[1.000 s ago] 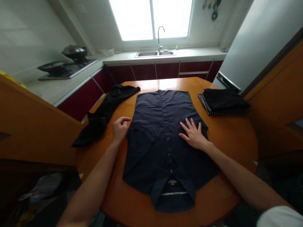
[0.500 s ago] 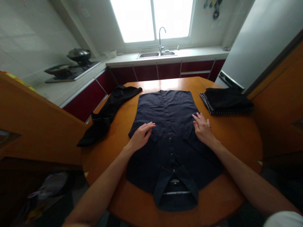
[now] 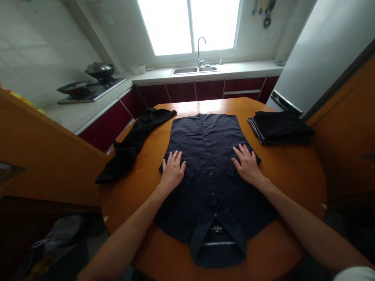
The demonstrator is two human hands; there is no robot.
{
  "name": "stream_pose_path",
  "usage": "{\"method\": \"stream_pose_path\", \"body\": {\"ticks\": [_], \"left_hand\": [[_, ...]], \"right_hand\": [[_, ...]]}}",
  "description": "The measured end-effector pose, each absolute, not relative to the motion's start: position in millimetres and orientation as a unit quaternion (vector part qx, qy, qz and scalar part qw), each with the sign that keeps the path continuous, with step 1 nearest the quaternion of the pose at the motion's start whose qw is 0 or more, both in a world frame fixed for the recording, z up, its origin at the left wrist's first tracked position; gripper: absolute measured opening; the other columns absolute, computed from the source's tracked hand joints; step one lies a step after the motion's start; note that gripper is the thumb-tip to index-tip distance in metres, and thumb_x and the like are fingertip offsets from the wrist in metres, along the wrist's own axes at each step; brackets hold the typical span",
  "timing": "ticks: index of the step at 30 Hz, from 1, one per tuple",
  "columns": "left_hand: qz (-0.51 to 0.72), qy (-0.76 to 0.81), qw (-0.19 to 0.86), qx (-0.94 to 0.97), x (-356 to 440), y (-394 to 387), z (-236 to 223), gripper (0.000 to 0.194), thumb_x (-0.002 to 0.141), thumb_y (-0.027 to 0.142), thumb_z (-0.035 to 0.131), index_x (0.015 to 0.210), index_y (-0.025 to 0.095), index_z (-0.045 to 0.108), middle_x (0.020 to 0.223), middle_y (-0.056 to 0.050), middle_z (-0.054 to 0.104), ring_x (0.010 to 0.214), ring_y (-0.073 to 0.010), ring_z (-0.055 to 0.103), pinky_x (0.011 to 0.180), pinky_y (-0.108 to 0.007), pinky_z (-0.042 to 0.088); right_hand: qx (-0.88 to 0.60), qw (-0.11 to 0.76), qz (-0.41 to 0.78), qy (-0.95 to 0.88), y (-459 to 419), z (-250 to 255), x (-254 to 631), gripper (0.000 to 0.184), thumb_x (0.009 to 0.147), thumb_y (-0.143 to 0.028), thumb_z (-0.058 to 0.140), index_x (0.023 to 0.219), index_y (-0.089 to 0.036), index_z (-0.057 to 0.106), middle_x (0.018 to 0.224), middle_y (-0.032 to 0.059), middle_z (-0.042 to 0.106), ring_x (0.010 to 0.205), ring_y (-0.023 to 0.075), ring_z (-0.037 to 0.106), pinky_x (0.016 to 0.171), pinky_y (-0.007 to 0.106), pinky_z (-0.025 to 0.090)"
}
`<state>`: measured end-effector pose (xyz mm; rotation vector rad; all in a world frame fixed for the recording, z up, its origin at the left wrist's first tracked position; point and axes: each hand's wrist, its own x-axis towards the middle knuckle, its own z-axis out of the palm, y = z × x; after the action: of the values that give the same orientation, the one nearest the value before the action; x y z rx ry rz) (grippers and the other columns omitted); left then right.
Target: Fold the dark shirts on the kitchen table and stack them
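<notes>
A dark navy button-up shirt (image 3: 205,144) lies face up and spread on the table, its collar toward me and its hem toward the window. Both sleeves are folded inward over the front. My left hand (image 3: 173,171) rests flat on the left sleeve area with fingers spread, holding nothing. On the other side, my right hand (image 3: 246,164) lies flat on the cloth near the shirt's right edge, fingers apart. A row of buttons runs down the middle between the two hands.
The shirt lies on a rounded wooden table (image 3: 140,187). A crumpled black garment (image 3: 131,144) is at the left edge. Folded dark clothes (image 3: 283,127) are stacked at the right. Beyond stand a counter with a sink (image 3: 184,70), a stove with pans (image 3: 100,71) and a fridge (image 3: 310,66).
My left hand has turned and moved slightly left, its fingers now spread flat on the shirt. My right hand has shifted a little down and inward onto the cloth.
</notes>
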<state>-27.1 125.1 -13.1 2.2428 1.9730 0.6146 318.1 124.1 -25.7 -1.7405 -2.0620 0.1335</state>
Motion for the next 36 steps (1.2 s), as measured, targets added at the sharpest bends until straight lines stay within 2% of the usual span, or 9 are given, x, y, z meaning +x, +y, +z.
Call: {"method": "stream_pose_path", "body": {"ticks": [3, 6, 11, 18, 20, 27, 32, 36], "left_hand": [[0.134, 0.669, 0.033, 0.731, -23.9, 120.2, -22.6, 0.059, 0.100, 0.049, 0.043, 0.155, 0.027, 0.041, 0.162, -0.012, 0.034, 0.152, -0.0421, 0.018, 0.117, -0.071, 0.014], [0.104, 0.668, 0.016, 0.737, -22.7, 118.5, -23.9, 0.056, 0.101, 0.049, 0.039, 0.154, 0.029, 0.043, 0.164, -0.010, 0.032, 0.152, -0.0435, 0.017, 0.116, -0.072, 0.015], [0.098, 0.669, 0.005, 0.737, -24.1, 118.9, -22.7, 0.055, 0.101, 0.049, 0.038, 0.154, 0.031, 0.043, 0.163, -0.009, 0.033, 0.152, -0.0421, 0.019, 0.116, -0.070, 0.018], [0.099, 0.677, -0.006, 0.730, -24.9, 118.6, -15.1, 0.062, 0.102, 0.051, 0.036, 0.160, 0.031, 0.026, 0.167, -0.009, 0.023, 0.154, -0.0374, 0.016, 0.119, -0.066, 0.017], [0.082, 0.686, -0.010, 0.723, -24.3, 119.0, -10.7, 0.062, 0.103, 0.053, 0.034, 0.160, 0.031, 0.027, 0.167, -0.008, 0.022, 0.154, -0.0371, 0.014, 0.119, -0.066, 0.016], [0.027, 0.712, 0.020, 0.701, -22.5, 122.6, -10.2, 0.063, 0.102, 0.060, 0.032, 0.159, 0.035, 0.029, 0.167, -0.006, 0.023, 0.153, -0.0427, 0.014, 0.117, -0.068, 0.018], [0.026, 0.713, 0.020, 0.701, -22.2, 123.9, -12.6, 0.062, 0.101, 0.060, 0.032, 0.158, 0.035, 0.031, 0.167, -0.006, 0.023, 0.152, -0.0441, 0.014, 0.116, -0.069, 0.017], [0.035, 0.702, 0.015, 0.711, -22.7, 126.0, -13.0, 0.061, 0.102, 0.057, 0.032, 0.159, 0.033, 0.031, 0.167, -0.007, 0.024, 0.153, -0.0420, 0.014, 0.116, -0.069, 0.017]], "right_hand": [[-0.637, 0.168, 0.050, -0.751, 122.7, -31.0, 314.9, 0.060, 0.102, -0.047, 0.036, 0.153, -0.016, 0.041, 0.162, 0.0173, 0.033, 0.153, 0.0319, 0.021, 0.120, 0.062, 0.019], [-0.639, 0.137, 0.044, -0.756, 122.7, -35.7, 314.5, 0.060, 0.102, -0.049, 0.036, 0.152, -0.016, 0.044, 0.162, 0.0178, 0.032, 0.153, 0.0318, 0.021, 0.120, 0.060, 0.018], [-0.634, 0.139, 0.043, -0.760, 124.8, -38.3, 314.5, 0.059, 0.102, -0.049, 0.036, 0.151, -0.017, 0.045, 0.162, 0.0175, 0.033, 0.153, 0.0319, 0.022, 0.119, 0.061, 0.019], [-0.646, 0.197, 0.044, -0.736, 130.5, -31.7, 318.6, 0.059, 0.104, -0.047, 0.031, 0.149, -0.013, 0.047, 0.160, 0.0188, 0.036, 0.151, 0.0310, 0.027, 0.119, 0.058, 0.024], [-0.658, 0.197, 0.034, -0.726, 131.8, -34.4, 320.8, 0.059, 0.104, -0.046, 0.031, 0.150, -0.013, 0.046, 0.160, 0.0187, 0.036, 0.151, 0.0313, 0.026, 0.119, 0.057, 0.024], [-0.678, 0.116, 0.033, -0.725, 133.2, -45.9, 323.2, 0.059, 0.103, -0.045, 0.037, 0.152, -0.013, 0.045, 0.161, 0.0192, 0.033, 0.152, 0.0319, 0.025, 0.121, 0.052, 0.021], [-0.681, 0.107, 0.039, -0.724, 133.1, -42.1, 322.9, 0.060, 0.103, -0.045, 0.036, 0.153, -0.014, 0.043, 0.162, 0.0188, 0.032, 0.152, 0.0314, 0.024, 0.121, 0.051, 0.020], [-0.681, 0.113, 0.046, -0.722, 133.4, -41.2, 322.9, 0.060, 0.102, -0.045, 0.036, 0.153, -0.014, 0.044, 0.162, 0.0186, 0.032, 0.152, 0.0311, 0.024, 0.121, 0.051, 0.020]]}}
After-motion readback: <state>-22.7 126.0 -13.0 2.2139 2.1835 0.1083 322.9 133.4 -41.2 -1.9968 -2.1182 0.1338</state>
